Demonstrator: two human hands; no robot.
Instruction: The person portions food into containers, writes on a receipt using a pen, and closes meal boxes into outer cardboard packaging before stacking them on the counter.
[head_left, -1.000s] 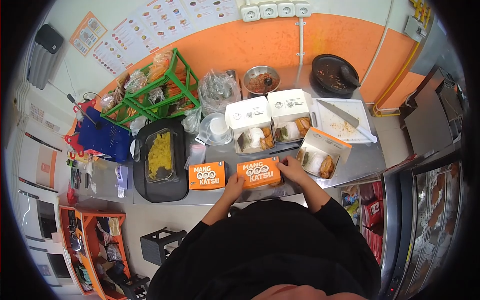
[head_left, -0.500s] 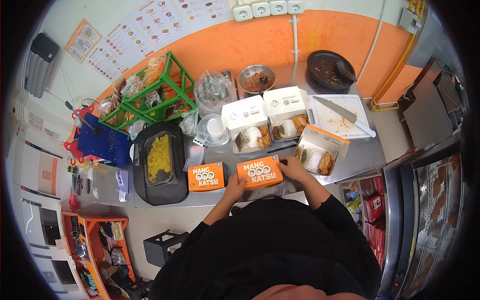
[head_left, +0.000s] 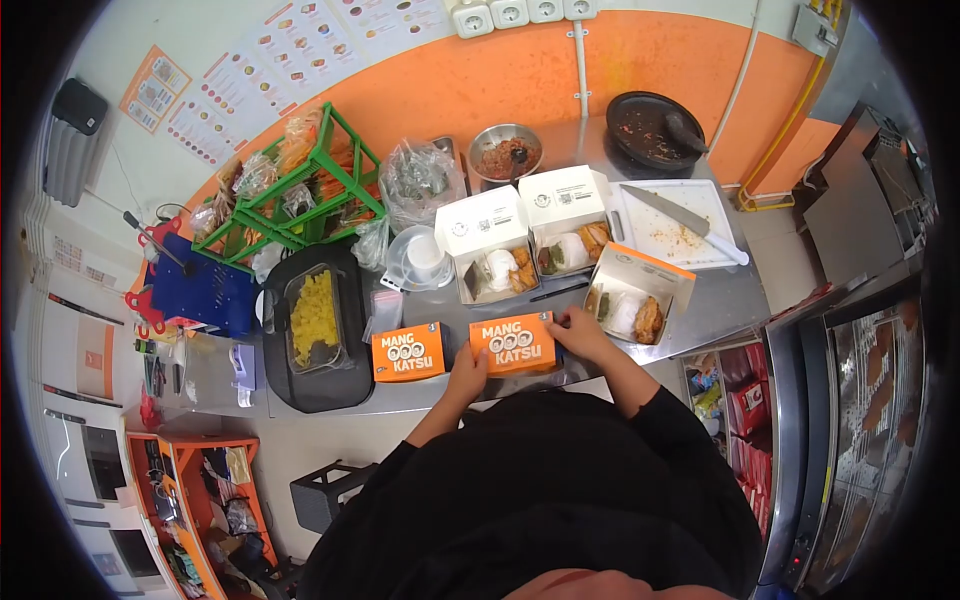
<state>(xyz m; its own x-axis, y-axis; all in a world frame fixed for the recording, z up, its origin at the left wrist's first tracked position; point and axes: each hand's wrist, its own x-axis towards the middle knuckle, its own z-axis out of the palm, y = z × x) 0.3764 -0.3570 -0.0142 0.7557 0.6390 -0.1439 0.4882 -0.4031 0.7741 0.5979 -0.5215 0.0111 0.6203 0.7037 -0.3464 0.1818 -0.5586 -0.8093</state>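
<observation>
An orange takeaway box (head_left: 513,343) printed "MANG KATSU" stands closed at the counter's front edge. My left hand (head_left: 467,376) grips its left side, the thumb on the front face. My right hand (head_left: 582,335) holds the box's upper right corner, with some fingertips hidden. Just left of it sits a second closed orange box (head_left: 408,353). Beyond my right hand an open box (head_left: 628,308) shows rice and fried meat. Behind are two more open boxes, the left open box (head_left: 497,270) and the right open box (head_left: 572,245), holding rice, fried pieces and something dark green.
A knife (head_left: 685,222) lies on a white cutting board (head_left: 665,255) at the right. Behind stand a metal bowl (head_left: 507,158) and a stone mortar (head_left: 640,130). Left are green crates (head_left: 318,200), a tub of yellow food (head_left: 318,318) and a clear plastic cup (head_left: 418,258).
My hands stay on the orange box, nearly still. The whole scene has shifted slightly left and up as the camera moved.
</observation>
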